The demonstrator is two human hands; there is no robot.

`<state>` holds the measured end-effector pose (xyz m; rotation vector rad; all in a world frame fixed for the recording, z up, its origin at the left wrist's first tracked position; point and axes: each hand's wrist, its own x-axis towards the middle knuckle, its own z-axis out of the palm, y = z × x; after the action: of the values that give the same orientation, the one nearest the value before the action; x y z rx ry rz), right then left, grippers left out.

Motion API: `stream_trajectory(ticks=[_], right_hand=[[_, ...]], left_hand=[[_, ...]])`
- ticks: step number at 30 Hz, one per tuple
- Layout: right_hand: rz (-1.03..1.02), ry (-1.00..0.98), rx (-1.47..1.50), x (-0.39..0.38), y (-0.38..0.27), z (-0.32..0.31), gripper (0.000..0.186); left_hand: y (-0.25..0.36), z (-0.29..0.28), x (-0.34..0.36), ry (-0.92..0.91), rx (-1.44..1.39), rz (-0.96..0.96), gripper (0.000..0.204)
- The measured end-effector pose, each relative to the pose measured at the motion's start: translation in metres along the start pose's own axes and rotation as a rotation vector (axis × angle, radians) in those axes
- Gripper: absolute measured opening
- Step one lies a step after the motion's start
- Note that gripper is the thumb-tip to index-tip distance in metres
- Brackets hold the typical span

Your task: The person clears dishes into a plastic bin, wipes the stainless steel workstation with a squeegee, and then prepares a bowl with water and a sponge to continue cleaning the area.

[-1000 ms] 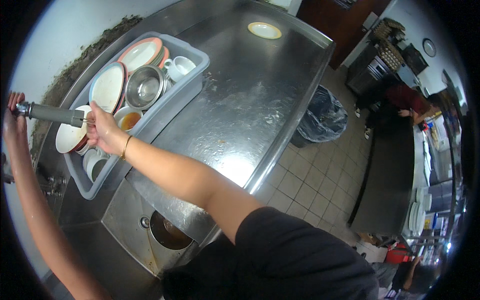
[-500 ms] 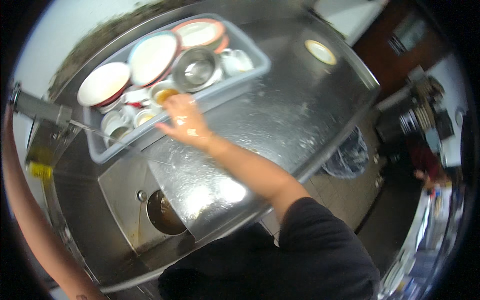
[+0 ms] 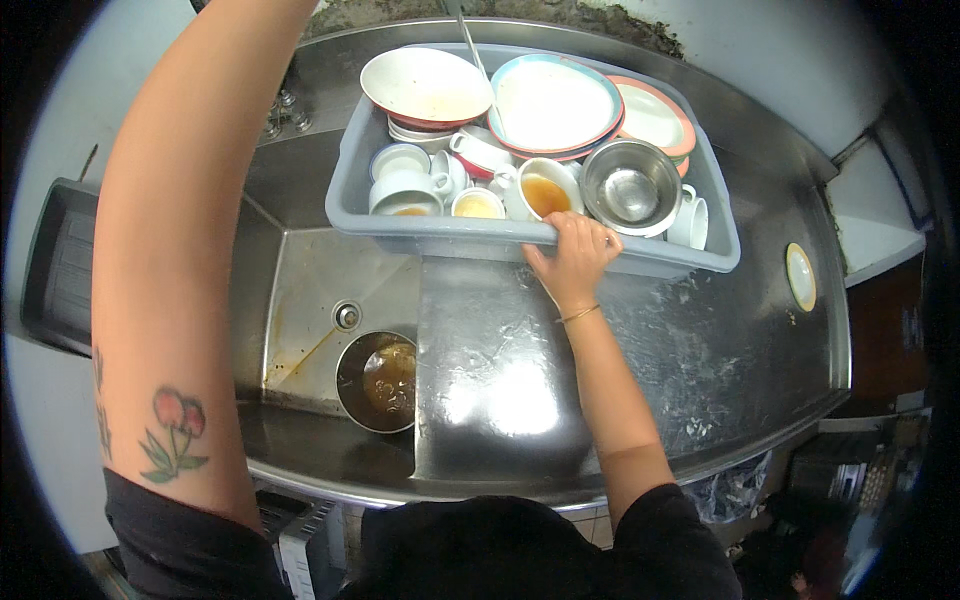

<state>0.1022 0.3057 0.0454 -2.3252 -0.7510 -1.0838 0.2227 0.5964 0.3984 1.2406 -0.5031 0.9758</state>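
My left arm (image 3: 175,220) reaches up past the upper edge; its hand is out of view. A water stream (image 3: 472,45) falls from a partly visible nozzle (image 3: 453,8) onto the dishes. My right hand (image 3: 575,250) grips the near rim of the grey tub (image 3: 350,205). The tub holds a white bowl (image 3: 427,80), a stack of blue-rimmed plates (image 3: 555,100), pink-rimmed plates (image 3: 655,115), stacked steel bowls (image 3: 630,180), several cups (image 3: 690,225) and a cup of brown liquid (image 3: 545,195).
The sink basin (image 3: 300,290) holds a pot of brownish water (image 3: 380,375). A yellow-rimmed plate (image 3: 800,275) lies on the steel drainboard (image 3: 720,360). A dark tray (image 3: 65,250) is at left, a lined bin (image 3: 725,490) beyond the front edge, and another person (image 3: 820,560) at lower right.
The view has swung to face the tub squarely. My left arm has risen out of the top of the frame. My right hand has left the sprayer and now holds the tub's rim.
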Motion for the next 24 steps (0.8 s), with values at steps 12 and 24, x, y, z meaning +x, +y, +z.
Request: stream_trajectory(ticks=[12,24], right_hand=[[0.09,-0.053,0.199,0.008,-0.003,-0.022,0.04],[0.072,-0.065,0.192,0.01,0.014,-0.015,0.034]], left_hand=[[0.038,0.015,0.032,0.034,0.476,-0.141,0.043],[-0.014,-0.032,-0.015,-0.171,0.782,-0.293,0.052]])
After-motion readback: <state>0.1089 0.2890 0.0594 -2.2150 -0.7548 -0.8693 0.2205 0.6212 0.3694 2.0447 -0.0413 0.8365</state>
